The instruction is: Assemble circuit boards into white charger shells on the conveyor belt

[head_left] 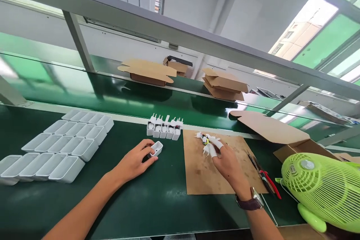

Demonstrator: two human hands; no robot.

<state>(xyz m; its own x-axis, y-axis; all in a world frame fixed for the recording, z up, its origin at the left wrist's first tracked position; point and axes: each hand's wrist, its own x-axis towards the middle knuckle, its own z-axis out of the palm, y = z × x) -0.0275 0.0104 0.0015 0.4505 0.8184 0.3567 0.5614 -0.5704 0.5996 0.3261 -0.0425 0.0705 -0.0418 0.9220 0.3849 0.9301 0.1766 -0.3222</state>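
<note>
My left hand (137,158) holds a small white open-topped plastic case (156,148) on the green bench, its fingers closed round the near left side. White covers sit on the thumb and index finger of my right hand (228,161), which reaches over a brown cardboard sheet (206,182). These two fingers are apart, their tips at a small cluster of white plug parts with wires (205,140); whether they touch any is unclear. Beyond my left hand stands a row of white cases with plug pins pointing up (164,129).
Several rows of white open cases (67,140) stand on the left. Red-handled pliers (267,180) lie by the sheet's right edge, close to a green fan (320,187). Opened cardboard boxes (225,84) rest behind the bench, beneath a metal rail (180,32).
</note>
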